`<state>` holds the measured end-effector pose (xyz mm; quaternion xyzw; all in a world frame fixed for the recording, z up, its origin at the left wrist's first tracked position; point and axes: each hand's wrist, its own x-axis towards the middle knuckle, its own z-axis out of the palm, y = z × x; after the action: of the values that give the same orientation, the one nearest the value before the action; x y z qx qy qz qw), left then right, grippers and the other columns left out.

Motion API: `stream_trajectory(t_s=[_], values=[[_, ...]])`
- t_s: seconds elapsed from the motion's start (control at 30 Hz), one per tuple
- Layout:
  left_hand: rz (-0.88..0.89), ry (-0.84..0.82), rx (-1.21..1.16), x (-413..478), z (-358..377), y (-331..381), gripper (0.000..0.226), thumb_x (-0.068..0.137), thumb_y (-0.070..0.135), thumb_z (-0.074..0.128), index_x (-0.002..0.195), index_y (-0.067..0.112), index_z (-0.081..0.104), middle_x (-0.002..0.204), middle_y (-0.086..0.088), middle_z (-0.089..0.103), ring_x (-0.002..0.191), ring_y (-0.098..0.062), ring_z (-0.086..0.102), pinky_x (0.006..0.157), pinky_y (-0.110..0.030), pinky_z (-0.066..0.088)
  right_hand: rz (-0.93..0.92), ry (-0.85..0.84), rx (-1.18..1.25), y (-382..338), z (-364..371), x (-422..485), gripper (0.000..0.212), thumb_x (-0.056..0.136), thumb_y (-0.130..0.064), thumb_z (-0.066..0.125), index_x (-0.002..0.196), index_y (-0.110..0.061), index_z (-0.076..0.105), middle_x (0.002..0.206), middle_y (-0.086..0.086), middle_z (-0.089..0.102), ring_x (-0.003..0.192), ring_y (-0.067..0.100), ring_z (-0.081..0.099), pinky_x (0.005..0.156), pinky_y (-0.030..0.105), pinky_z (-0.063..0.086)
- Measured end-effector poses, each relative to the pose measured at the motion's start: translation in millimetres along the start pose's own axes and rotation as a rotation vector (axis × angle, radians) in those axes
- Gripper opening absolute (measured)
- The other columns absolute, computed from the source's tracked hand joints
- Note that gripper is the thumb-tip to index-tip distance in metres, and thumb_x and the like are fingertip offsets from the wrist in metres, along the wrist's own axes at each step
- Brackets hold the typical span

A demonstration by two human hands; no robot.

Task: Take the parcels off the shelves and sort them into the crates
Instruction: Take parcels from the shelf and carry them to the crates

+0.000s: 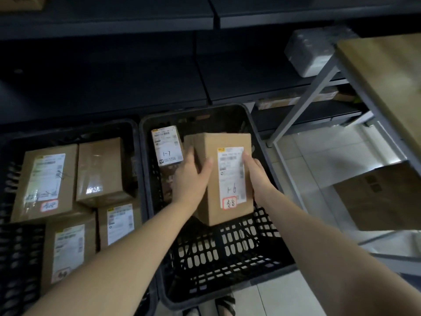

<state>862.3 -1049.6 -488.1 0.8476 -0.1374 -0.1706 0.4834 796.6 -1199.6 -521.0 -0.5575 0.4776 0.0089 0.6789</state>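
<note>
Parcel [224,179]: brown carton w/ white label [231,176], being held upright w/in the right crate [227,254] rim, both hands on it.
Left hand [191,176]: gripping its left side, thumb wrapping onto the front.
Right hand [257,172]: clamping the right edge, fingers [245,156] lying across the label.
Inside right crate: box marked 1-7 [167,145] sitting back-left.
Left crate [68,131]: sitting alongside, carrying four cartons [100,169].
Shelves [102,21]: dark racking running behind both crates.

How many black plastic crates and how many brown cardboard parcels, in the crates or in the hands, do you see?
Black plastic crates: 2
Brown cardboard parcels: 6 plainly seen (4 in left crate, 1 in right crate, 1 gripped by left hand and right hand)
Total: 8
</note>
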Motion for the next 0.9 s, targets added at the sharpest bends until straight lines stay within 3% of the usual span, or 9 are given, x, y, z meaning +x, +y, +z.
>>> stream_trajectory(t_s=[0.07, 0.2, 0.33, 0.47, 0.53, 0.63, 0.73, 0.83, 0.9], values=[[-0.002, -0.05, 0.043, -12.0, 17.5, -5.9, 0.049, 0.095, 0.038, 0.046, 0.141, 0.024, 0.036, 0.115, 0.006, 0.06, 0.091, -0.006, 0.058, 0.066, -0.014, 0.046, 0.035, 0.005, -0.061, 17.1, -12.9, -1.7, 0.045, 0.094, -0.055, 0.047, 0.121, -0.019, 0.054, 0.102, 0.003, 0.07, 0.087, 0.019, 0.07, 0.065, 0.031, 0.054], [-0.127, -0.184, 0.194, -27.7, 40.9, -36.4, 0.048, 0.097, 0.04, 0.039, 0.143, 0.026, 0.032, 0.116, 0.0, 0.054, 0.096, -0.018, 0.06, 0.077, -0.03, 0.052, 0.152, 0.01, -0.154, 49.6, -29.3, -4.1, 0.03, 0.094, -0.051, 0.05, 0.099, -0.023, 0.061, 0.09, 0.001, 0.069, 0.078, 0.016, 0.066, 0.06, 0.027, 0.05], [-0.33, -0.318, 0.38, -36.6, 57.2, -71.3, 0.041, 0.099, 0.027, 0.038, 0.138, 0.014, 0.037, 0.127, -0.014, 0.048, 0.11, -0.031, 0.054, 0.086, -0.034, 0.044, 0.222, -0.054, -0.301, 89.8, -33.8, 7.0, 0.057, 0.089, -0.053, 0.058, 0.127, -0.011, 0.057, 0.111, 0.007, 0.069, 0.101, 0.025, 0.066, 0.086, 0.039, 0.053], [-0.549, -0.4, 0.308, -41.3, 67.9, -108.8, 0.039, 0.095, 0.017, 0.045, 0.134, 0.012, 0.038, 0.123, -0.014, 0.057, 0.109, -0.031, 0.057, 0.089, -0.042, 0.052, 0.277, -0.115, -0.456, 115.1, -22.1, 19.7, 0.05, 0.095, -0.04, 0.055, 0.133, -0.009, 0.049, 0.123, 0.009, 0.063, 0.11, 0.027, 0.06, 0.076, 0.036, 0.048], [-0.623, -0.409, 0.245, -45.0, 69.0, -120.1, 0.056, 0.093, 0.021, 0.051, 0.143, 0.015, 0.025, 0.128, -0.014, 0.054, 0.111, -0.031, 0.056, 0.09, -0.043, 0.052, 0.266, -0.133, -0.566, 125.3, -11.9, 24.8, 0.048, 0.094, -0.033, 0.055, 0.136, -0.01, 0.046, 0.123, 0.01, 0.062, 0.111, 0.028, 0.06, 0.087, 0.043, 0.051], [-0.566, -0.37, 0.277, -41.9, 62.6, -132.4, 0.073, 0.09, 0.028, 0.059, 0.148, 0.018, 0.016, 0.133, -0.013, 0.046, 0.115, -0.029, 0.052, 0.088, -0.033, 0.048, 0.232, -0.163, -0.641, 135.2, 8.3, 28.4, 0.041, 0.095, -0.027, 0.054, 0.133, -0.012, 0.047, 0.126, 0.01, 0.059, 0.113, 0.03, 0.057, 0.088, 0.044, 0.05], [-0.43, -0.332, 0.336, -36.5, 47.8, -133.3, 0.056, 0.092, 0.018, 0.053, 0.143, 0.019, 0.03, 0.134, -0.014, 0.042, 0.113, -0.028, 0.051, 0.089, -0.034, 0.047, 0.22, -0.198, -0.655, 140.3, 26.7, 27.4, 0.032, 0.098, -0.023, 0.051, 0.127, -0.01, 0.053, 0.121, 0.007, 0.061, 0.112, 0.029, 0.057, 0.088, 0.043, 0.05], [-0.374, -0.339, 0.398, -30.5, 33.5, -129.5, 0.054, 0.094, 0.01, 0.048, 0.145, 0.016, 0.03, 0.14, -0.014, 0.036, 0.122, -0.03, 0.046, 0.098, -0.036, 0.042, 0.199, -0.276, -0.52, 139.8, 48.7, 20.6, 0.037, 0.097, -0.018, 0.052, 0.133, -0.013, 0.051, 0.125, 0.011, 0.061, 0.112, 0.029, 0.059, 0.093, 0.045, 0.051], [-0.317, -0.326, 0.439, -27.6, 25.1, -126.5, 0.051, 0.094, 0.011, 0.048, 0.143, 0.013, 0.034, 0.141, -0.014, 0.037, 0.123, -0.029, 0.046, 0.099, -0.034, 0.04, 0.119, -0.293, -0.602, 135.3, 65.7, 21.6, 0.035, 0.096, -0.018, 0.054, 0.13, -0.013, 0.054, 0.124, 0.012, 0.062, 0.11, 0.028, 0.061, 0.094, 0.043, 0.052]])
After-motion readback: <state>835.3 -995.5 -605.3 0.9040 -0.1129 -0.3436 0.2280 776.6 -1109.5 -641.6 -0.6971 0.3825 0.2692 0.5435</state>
